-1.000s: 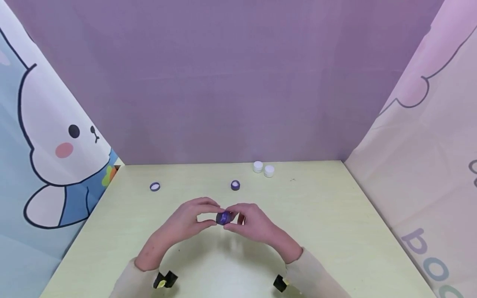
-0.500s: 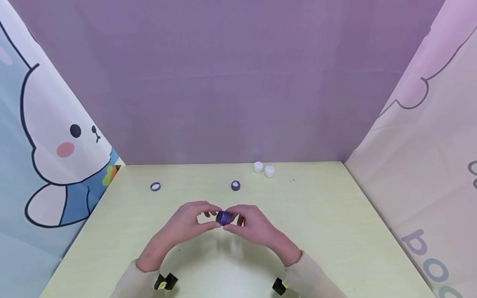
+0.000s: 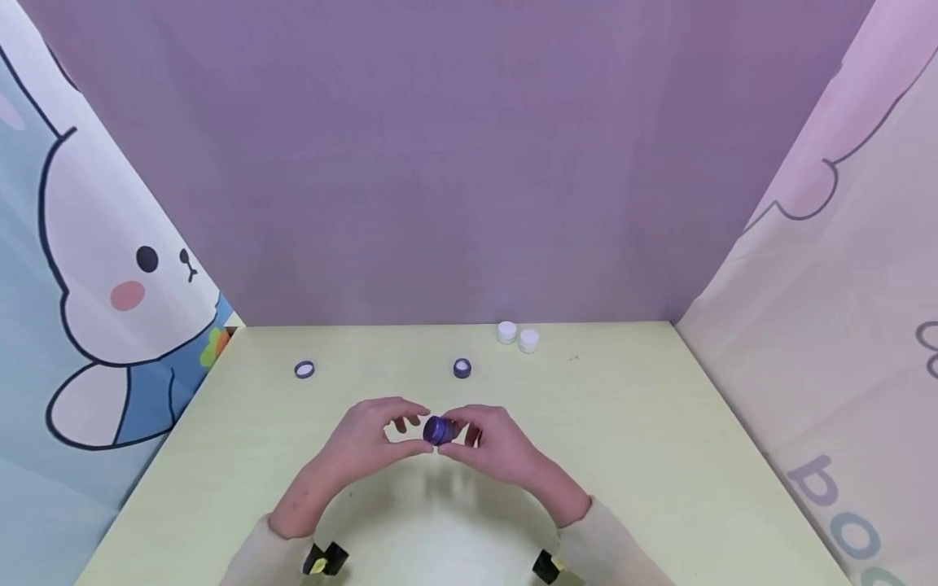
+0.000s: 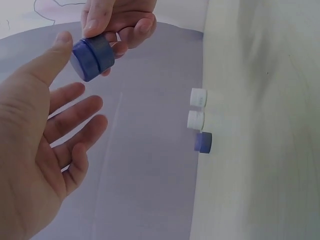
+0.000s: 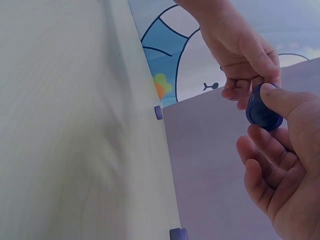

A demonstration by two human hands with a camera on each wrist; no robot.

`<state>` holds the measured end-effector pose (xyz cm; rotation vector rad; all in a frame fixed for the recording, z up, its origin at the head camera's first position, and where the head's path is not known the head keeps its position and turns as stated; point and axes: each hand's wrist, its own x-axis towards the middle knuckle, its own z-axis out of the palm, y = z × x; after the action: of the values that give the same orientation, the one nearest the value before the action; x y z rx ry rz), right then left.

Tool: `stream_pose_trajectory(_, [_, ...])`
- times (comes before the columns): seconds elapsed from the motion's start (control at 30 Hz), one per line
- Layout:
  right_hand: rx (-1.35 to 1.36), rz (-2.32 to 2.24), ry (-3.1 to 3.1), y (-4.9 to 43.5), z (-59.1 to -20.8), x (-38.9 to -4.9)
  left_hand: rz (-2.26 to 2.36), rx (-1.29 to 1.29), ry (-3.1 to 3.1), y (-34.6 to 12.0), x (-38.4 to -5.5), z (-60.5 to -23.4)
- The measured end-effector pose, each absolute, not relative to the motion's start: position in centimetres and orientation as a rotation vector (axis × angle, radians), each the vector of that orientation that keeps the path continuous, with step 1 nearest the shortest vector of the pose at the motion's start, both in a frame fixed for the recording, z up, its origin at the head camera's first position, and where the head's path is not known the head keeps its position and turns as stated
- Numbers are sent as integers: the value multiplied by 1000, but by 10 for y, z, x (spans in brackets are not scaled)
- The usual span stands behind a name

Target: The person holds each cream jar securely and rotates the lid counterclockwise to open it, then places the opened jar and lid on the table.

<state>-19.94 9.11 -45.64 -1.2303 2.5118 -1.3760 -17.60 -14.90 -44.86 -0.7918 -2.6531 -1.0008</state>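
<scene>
In the head view a small purple round jar (image 3: 439, 430), apparently with its lid on, is held above the table, tipped on its side. My right hand (image 3: 489, 439) pinches it between thumb and fingers from the right. On the other side is my left hand (image 3: 370, 435), thumb and index finger spread around the jar's left end. The left wrist view shows the left fingers (image 4: 75, 122) parted and loosely bent, with a small gap between the thumb and the jar (image 4: 92, 56). From the right wrist, the right thumb lies on the jar (image 5: 265, 111).
Toward the back of the pale table (image 3: 630, 456) stand two white jars (image 3: 517, 338) side by side. A purple container (image 3: 462, 369) with a white inside sits left of them. Farther left lies a shallow purple ring-shaped piece (image 3: 304, 369), white within. Cloth screens (image 3: 454, 163) enclose the table.
My left index finger and thumb have come off the jar and spread slightly, and the other left fingers have come into sight. My right hand keeps its grip, nearly still.
</scene>
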Motion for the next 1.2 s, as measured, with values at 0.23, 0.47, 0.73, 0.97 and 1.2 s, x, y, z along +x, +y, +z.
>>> stream_pose_trajectory(0.23, [-1243, -1397, 2487, 92, -456, -201, -1061, -953, -2635, -151, -181, -449])
stream_pose_trajectory(0.47, [-1241, -1390, 2484, 93, -454, -204, -1051, -1026, -2615, -148, -183, -444])
stream_pose_trajectory(0.73, [-1240, -1364, 2503, 92, -455, -204, -1022, -923, -2670, -148, -184, -444])
stream_pose_trajectory(0.97, [-1237, -1366, 2520, 90, -453, -201, -976, -857, -2662, -147, -182, -443])
stream_pose_trajectory(1.2, [-1237, -1390, 2496, 89, -455, -200, -1021, -831, -2670, -148, -179, -446])
